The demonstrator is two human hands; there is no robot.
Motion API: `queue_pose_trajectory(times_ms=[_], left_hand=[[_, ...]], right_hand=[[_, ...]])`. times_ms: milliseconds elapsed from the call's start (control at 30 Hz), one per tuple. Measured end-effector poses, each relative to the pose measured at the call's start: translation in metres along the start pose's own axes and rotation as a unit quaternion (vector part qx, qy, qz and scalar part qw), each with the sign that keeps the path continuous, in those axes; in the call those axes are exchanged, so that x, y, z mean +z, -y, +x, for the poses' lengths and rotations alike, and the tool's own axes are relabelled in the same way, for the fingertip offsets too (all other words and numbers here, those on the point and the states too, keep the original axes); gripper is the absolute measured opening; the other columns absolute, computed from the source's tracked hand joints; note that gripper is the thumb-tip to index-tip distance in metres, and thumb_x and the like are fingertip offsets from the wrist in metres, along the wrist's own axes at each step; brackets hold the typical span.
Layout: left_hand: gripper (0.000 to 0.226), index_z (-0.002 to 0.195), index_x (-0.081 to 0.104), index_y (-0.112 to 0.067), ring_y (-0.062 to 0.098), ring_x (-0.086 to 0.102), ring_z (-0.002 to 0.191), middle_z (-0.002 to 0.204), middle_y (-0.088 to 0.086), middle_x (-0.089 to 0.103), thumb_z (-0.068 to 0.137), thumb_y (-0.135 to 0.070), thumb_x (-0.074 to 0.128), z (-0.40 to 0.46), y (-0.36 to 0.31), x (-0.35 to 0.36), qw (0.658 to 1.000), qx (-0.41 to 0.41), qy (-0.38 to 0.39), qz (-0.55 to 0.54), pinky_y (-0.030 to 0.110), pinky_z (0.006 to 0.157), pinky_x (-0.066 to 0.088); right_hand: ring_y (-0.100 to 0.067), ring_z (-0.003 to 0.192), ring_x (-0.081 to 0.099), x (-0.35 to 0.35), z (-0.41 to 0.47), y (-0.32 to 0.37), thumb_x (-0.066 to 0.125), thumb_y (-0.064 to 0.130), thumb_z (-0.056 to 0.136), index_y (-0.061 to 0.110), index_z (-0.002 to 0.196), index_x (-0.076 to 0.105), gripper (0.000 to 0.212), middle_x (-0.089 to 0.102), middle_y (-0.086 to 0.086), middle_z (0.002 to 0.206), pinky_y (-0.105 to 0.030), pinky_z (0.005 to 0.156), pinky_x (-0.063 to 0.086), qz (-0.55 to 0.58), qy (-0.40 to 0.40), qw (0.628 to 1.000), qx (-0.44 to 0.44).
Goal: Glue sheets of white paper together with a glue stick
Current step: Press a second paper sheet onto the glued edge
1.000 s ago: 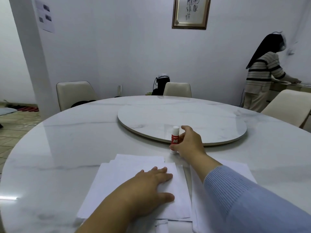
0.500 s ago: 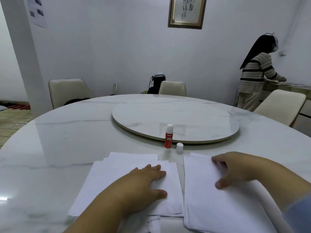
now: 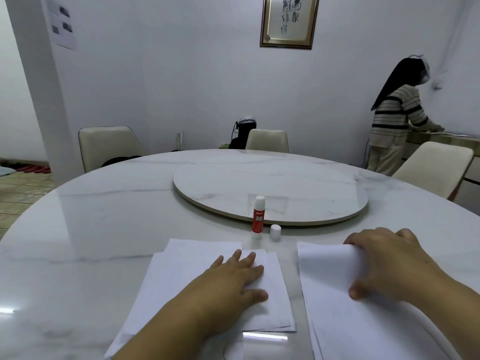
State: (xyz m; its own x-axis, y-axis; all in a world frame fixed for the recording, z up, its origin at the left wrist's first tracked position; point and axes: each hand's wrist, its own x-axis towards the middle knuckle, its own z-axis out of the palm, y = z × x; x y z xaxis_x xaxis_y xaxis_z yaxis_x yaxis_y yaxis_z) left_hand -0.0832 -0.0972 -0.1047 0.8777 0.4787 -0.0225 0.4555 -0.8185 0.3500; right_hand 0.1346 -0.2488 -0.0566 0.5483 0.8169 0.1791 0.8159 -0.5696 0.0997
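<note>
While the left hand [image 3: 231, 279] lies flat with fingers straight and slightly spread on the left paper stack [image 3: 181, 276], the right hand [image 3: 387, 266] curls its fingers over the far edge of the top sheet [image 3: 327, 266] of the right paper stack [image 3: 363, 328], thumb pressing on the sheet nearer the camera; that far edge is lifted and bent up under the fingers, rest of sheet lies on the stack

Left stack: several white sheets loosely overlapped, corners fanned out, on the near part of the table [image 3: 104, 229]. Right stack just beside it, narrow strip of bare table between them

Glue stick [image 3: 258, 216] stands upright on the table beyond the gap between the stacks, red label, white top, uncapped. Its white cap [image 3: 275, 232] stands just beside it on the right, not touching as far as can be told. Both sit in front of the rim of the round turntable [image 3: 270, 188] in the table's middle, apart from both hands

Background: cream chairs round the table [image 3: 109, 146], framed calligraphy [image 3: 288, 20] on the far wall, black appliance [image 3: 245, 131] behind the far chair, a person in a striped top [image 3: 397, 115] standing at a counter on the right, back turned, papers [image 3: 62, 24] taped on the pillar at left
</note>
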Motion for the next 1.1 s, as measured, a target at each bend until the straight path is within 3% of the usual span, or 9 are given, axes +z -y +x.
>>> queue_pose_trajectory(times_ms=[133,233,333,433,533,600,733,967,1100], left_hand=[[0.048,0.144,0.03,-0.037,-0.004,-0.001,0.144,0.157,-0.02,0.009,0.097,-0.048,0.027,-0.003,0.005,-0.008,0.99,-0.021,-0.085,-0.112,0.023,0.118,0.0],[0.043,0.127,0.054,-0.037,-0.003,0.034,0.131,0.137,-0.026,0.041,0.091,-0.052,0.037,-0.009,0.009,-0.023,0.943,-0.046,-0.21,-0.252,0.021,0.108,0.025],[0.027,0.088,0.075,-0.027,0.004,0.058,0.113,0.113,-0.013,0.069,0.093,-0.034,0.049,-0.021,0.018,-0.044,0.806,-0.035,-0.303,-0.507,0.035,0.101,0.042],[0.029,0.073,0.075,-0.02,0.015,0.058,0.121,0.123,0.0,0.067,0.069,-0.048,0.072,-0.043,0.023,-0.053,0.699,0.064,-0.223,-0.676,0.046,0.097,0.043],[0.05,0.092,0.077,-0.016,0.018,0.055,0.125,0.129,0.004,0.063,0.053,-0.046,0.086,-0.059,0.015,-0.046,0.706,0.12,-0.139,-0.684,0.052,0.097,0.048],[0.063,0.101,0.075,-0.014,0.02,0.065,0.11,0.117,0.008,0.07,0.044,-0.037,0.092,-0.064,0.004,-0.046,0.705,0.114,-0.147,-0.685,0.038,0.084,0.057],[0.033,0.09,0.077,-0.014,0.018,0.074,0.081,0.094,0.006,0.076,0.057,-0.011,0.076,-0.056,0.005,-0.05,0.701,0.013,-0.262,-0.663,0.021,0.062,0.057],[0.044,0.116,0.059,-0.021,0.027,0.072,0.088,0.101,0.019,0.07,0.079,0.002,0.065,-0.036,0.003,-0.043,0.71,-0.065,-0.259,-0.652,0.029,0.076,0.06],[0.033,0.113,0.06,-0.021,0.024,0.069,0.089,0.1,0.009,0.069,0.083,-0.008,0.066,-0.034,0.011,-0.04,0.721,-0.096,-0.313,-0.61,0.031,0.076,0.053]], right_hand=[[-0.008,0.074,0.052,-0.018,-0.002,-0.005,0.074,0.044,0.065,0.032,0.067,0.052,0.024,0.059,0.01,0.077,-0.024,0.065,0.038,0.12,-0.028,0.992,0.003],[-0.007,0.07,0.06,-0.058,-0.005,-0.014,0.085,0.036,0.058,0.034,0.067,0.065,0.022,0.067,0.007,0.072,-0.025,0.059,0.046,0.204,0.007,0.979,0.014],[-0.014,0.055,0.069,-0.1,-0.017,-0.013,0.096,0.022,0.045,0.03,0.064,0.076,0.029,0.073,0.003,0.06,-0.024,0.046,0.053,0.414,-0.034,0.91,0.0],[-0.02,0.053,0.072,-0.114,-0.026,0.0,0.096,0.027,0.008,0.028,0.067,0.078,0.061,0.076,-0.005,0.065,-0.026,0.042,0.054,0.597,-0.044,0.8,-0.049],[-0.027,0.063,0.074,-0.104,-0.02,0.024,0.093,0.021,0.017,0.014,0.074,0.078,0.059,0.077,-0.012,0.078,-0.032,0.049,0.058,0.693,-0.014,0.719,-0.049],[-0.027,0.065,0.074,-0.092,-0.018,0.045,0.084,0.014,0.037,0.005,0.083,0.074,0.048,0.077,-0.013,0.081,-0.037,0.053,0.061,0.71,0.007,0.704,-0.035],[-0.027,0.074,0.075,-0.064,-0.013,0.068,0.084,0.015,0.045,0.009,0.099,0.069,0.057,0.078,-0.007,0.085,-0.037,0.065,0.061,0.707,0.02,0.707,0.014],[-0.033,0.069,0.074,-0.053,-0.002,0.021,0.091,0.021,0.028,0.004,0.097,0.07,0.074,0.077,-0.014,0.083,-0.038,0.06,0.06,0.692,0.015,0.72,0.052],[-0.038,0.067,0.073,-0.072,0.007,-0.031,0.096,0.012,0.021,0.002,0.09,0.073,0.073,0.075,-0.024,0.086,-0.043,0.052,0.06,0.625,0.124,0.769,0.049]])
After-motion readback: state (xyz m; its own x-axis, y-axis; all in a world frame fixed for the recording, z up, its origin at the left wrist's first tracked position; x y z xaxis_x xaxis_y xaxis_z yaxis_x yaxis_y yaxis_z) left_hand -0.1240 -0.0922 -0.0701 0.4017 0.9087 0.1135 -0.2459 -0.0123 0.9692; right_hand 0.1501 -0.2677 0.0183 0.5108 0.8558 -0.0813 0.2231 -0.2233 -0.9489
